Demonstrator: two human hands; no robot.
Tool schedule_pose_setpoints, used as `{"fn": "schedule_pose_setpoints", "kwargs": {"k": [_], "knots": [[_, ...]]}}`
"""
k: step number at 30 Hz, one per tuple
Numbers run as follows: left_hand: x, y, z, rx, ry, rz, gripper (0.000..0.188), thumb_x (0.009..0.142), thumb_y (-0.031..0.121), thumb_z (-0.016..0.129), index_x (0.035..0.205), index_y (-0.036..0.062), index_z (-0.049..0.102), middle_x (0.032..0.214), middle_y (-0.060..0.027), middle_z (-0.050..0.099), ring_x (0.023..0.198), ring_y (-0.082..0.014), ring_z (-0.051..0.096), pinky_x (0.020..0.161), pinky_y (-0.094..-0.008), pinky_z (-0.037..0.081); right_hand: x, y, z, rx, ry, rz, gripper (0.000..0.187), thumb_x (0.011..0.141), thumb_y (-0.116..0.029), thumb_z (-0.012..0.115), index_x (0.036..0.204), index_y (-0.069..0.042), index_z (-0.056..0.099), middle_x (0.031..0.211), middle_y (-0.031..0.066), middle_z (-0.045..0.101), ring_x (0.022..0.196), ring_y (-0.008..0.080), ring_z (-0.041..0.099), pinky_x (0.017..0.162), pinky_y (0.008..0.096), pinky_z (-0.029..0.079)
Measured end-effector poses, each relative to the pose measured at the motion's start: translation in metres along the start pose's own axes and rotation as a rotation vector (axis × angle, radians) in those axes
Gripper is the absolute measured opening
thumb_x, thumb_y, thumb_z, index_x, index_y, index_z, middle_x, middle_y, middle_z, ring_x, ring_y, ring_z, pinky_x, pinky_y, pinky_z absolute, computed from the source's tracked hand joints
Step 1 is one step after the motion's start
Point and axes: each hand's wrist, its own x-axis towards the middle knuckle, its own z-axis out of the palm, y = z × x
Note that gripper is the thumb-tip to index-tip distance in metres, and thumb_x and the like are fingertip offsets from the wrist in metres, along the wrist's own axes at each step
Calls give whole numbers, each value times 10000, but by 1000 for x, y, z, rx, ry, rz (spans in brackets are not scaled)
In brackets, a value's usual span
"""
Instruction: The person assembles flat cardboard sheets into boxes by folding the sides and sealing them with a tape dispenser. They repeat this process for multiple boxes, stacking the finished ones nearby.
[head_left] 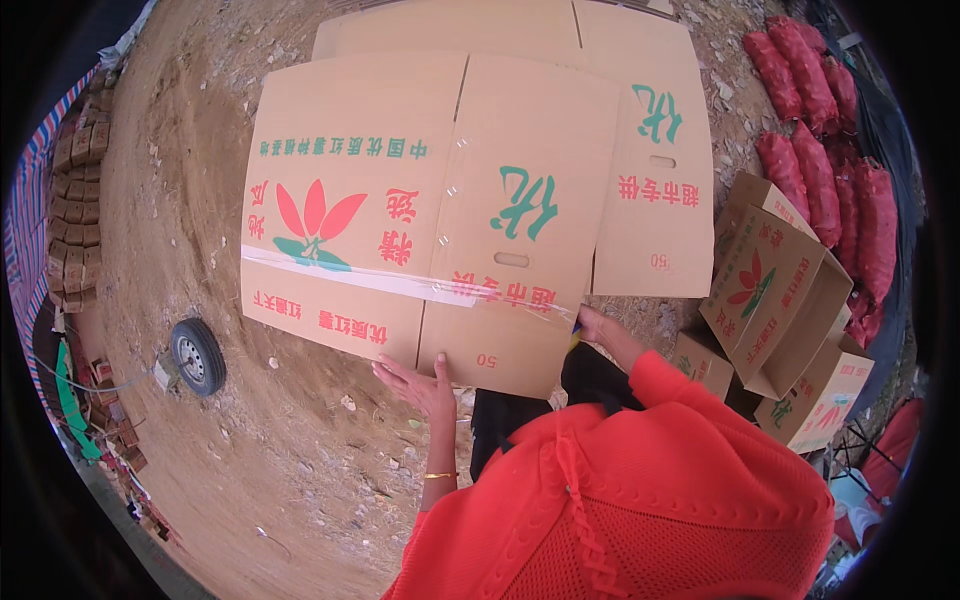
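Note:
A flattened brown cardboard box (350, 120) lies in front of me, printed with a red and green leaf design and large characters upside down to me. A strip of shiny clear tape (345, 277) runs across it from the left edge toward the right. My left hand (425, 392) is at its near edge, fingers stretched and thumb apart. At its right edge my right hand (608, 332) is closed. A small blue and yellow piece shows beside that hand. Its fingertips are partly hidden, so what it holds I cannot make out.
More flattened boxes (680, 235) lie beneath and beyond. Opened cartons (765, 290) stand at right, before red mesh sacks (875, 230). A small wheel (198, 356) is on the dirt ground (160, 220) at left. Stacked cartons (75, 220) line the far left beside a striped sheet.

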Motion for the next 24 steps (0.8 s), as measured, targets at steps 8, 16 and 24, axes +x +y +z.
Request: {"fn": "schedule_pose_setpoints", "kwargs": {"k": [8, 16, 24], "knots": [[-20, 1, 25, -1403, -451, -992, 498, 946, 333, 553, 1309, 13, 434, 1244, -136, 535, 1134, -253, 524, 994, -439, 421, 2, 6, 7, -25, -99, -31, 458, 819, -288, 678, 1124, 40, 580, 999, 129, 676, 882, 233, 666, 789, 348, 534], [-13, 89, -39, -1474, -256, -816, 452, 949, 307, 530, 1287, 13, 465, 1243, -142, 550, 1101, -278, 561, 954, -459, 476, 1, 3, 88, -532, -162, -39, 463, 798, -319, 699, 1077, 36, 597, 936, 119, 676, 847, 228, 667, 755, 362, 537], [53, 68, -158, -2155, -598, -660, 286, 934, 189, 538, 1094, -39, 600, 999, -152, 671, 865, -264, 666, 709, -364, 600, -209, -106, 203, -1405, -65, -884, 565, 695, -437, 747, 936, 46, 580, 746, 187, 626, 722, 311, 643, 646, 398, 492]]}}
